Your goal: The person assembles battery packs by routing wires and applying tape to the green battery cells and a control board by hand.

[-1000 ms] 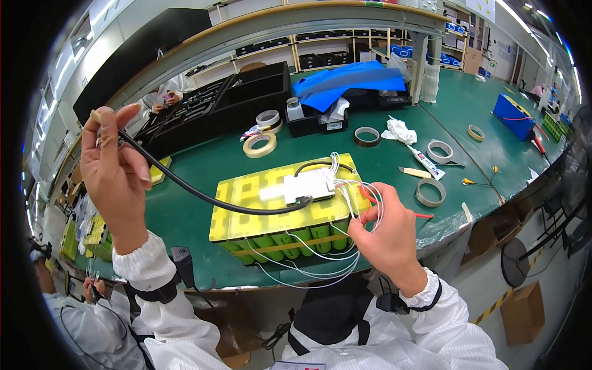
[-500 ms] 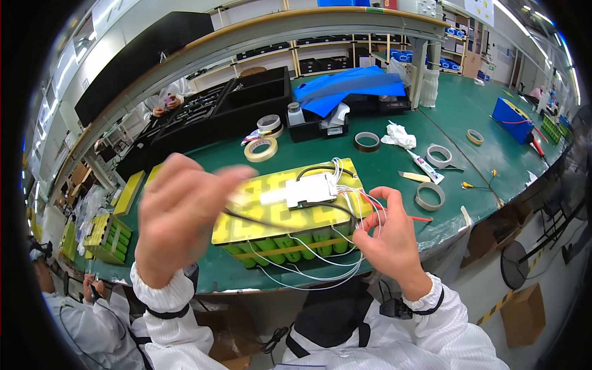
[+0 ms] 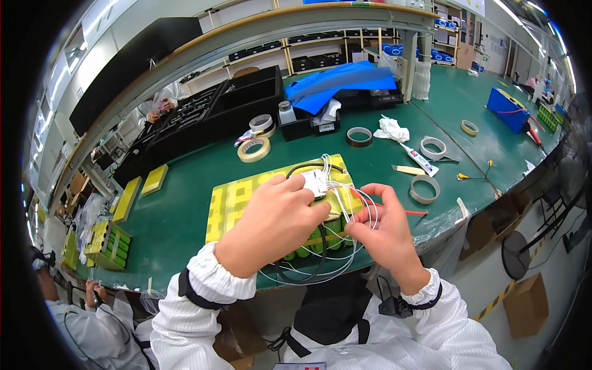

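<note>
A battery pack (image 3: 227,206) with a yellow top and green cells lies near the front edge of the table. On its top sits a white module (image 3: 316,182) with a bundle of thin white wires (image 3: 338,196) leading off its right side. My left hand (image 3: 277,216) is over the pack's middle, knuckles up, fingers curled against the module; what its fingertips hold is hidden. My right hand (image 3: 387,231) is at the pack's right end, thumb and fingers closed on the white wires. A black cable (image 3: 323,246) hangs down the front, and a red lead (image 3: 416,213) sticks out rightward.
Tape rolls (image 3: 425,189), a glue tube (image 3: 419,159), a cutter knife (image 3: 408,169) and crumpled white tissue (image 3: 391,129) lie to the right. Black bins (image 3: 246,92) and a blue sheet (image 3: 342,84) are behind. Another battery pack (image 3: 108,245) and a co-worker (image 3: 92,320) are at the left.
My left hand has come down and rightward from above the pack's left side onto the module. The black cable now hangs over the front. My right hand stays at the wires.
</note>
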Motion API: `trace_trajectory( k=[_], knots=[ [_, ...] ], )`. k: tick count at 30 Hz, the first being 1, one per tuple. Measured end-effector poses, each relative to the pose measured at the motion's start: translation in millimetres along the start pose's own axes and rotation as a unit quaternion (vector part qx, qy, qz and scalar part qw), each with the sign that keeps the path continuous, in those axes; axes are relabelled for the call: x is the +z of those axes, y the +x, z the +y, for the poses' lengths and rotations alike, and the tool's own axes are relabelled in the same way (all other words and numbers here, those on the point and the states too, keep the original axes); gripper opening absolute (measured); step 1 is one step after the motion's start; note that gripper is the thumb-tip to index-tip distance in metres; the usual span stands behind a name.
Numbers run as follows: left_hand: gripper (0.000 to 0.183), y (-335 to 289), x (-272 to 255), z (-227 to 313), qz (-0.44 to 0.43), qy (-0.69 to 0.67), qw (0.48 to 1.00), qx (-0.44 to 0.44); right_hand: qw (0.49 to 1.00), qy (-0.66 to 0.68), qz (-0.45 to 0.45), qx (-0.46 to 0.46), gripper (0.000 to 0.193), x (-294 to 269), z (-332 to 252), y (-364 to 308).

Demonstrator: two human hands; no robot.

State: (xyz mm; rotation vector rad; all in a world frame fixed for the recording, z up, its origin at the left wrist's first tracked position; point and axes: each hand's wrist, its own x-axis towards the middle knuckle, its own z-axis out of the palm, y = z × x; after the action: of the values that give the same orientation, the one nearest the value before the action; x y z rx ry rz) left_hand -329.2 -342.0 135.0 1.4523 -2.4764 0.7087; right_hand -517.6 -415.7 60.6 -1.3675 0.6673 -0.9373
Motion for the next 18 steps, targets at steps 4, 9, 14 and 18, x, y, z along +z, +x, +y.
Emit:
trace_trajectory(
  k=[4, 9, 14, 18],
  knots=[
    [0.012, 1.1, 13.8, 0.5, 0.016, -0.070, 0.997, -0.042, 0.999, 0.043, -0.014, 0.008, 0.064, 1.8, -4.7, -3.0],
    [0.013, -12.5, -15.3, -1.3, 0.071, -0.139, 0.979, -0.129, 0.941, -0.317, 0.006, -0.120, 0.053, -5.8, -45.9, 4.3],
    [0.016, -35.2, -44.5, -7.0, 0.213, -0.194, 0.916, -0.277, 0.839, -0.449, 0.020, -0.308, 0.031, 2.7, -59.8, 58.5],
    [0.017, -50.0, -51.4, -4.7, 0.260, -0.204, 0.889, -0.318, 0.780, -0.604, -0.133, -0.094, 0.030, 20.4, -65.4, 94.2]
  ],
)
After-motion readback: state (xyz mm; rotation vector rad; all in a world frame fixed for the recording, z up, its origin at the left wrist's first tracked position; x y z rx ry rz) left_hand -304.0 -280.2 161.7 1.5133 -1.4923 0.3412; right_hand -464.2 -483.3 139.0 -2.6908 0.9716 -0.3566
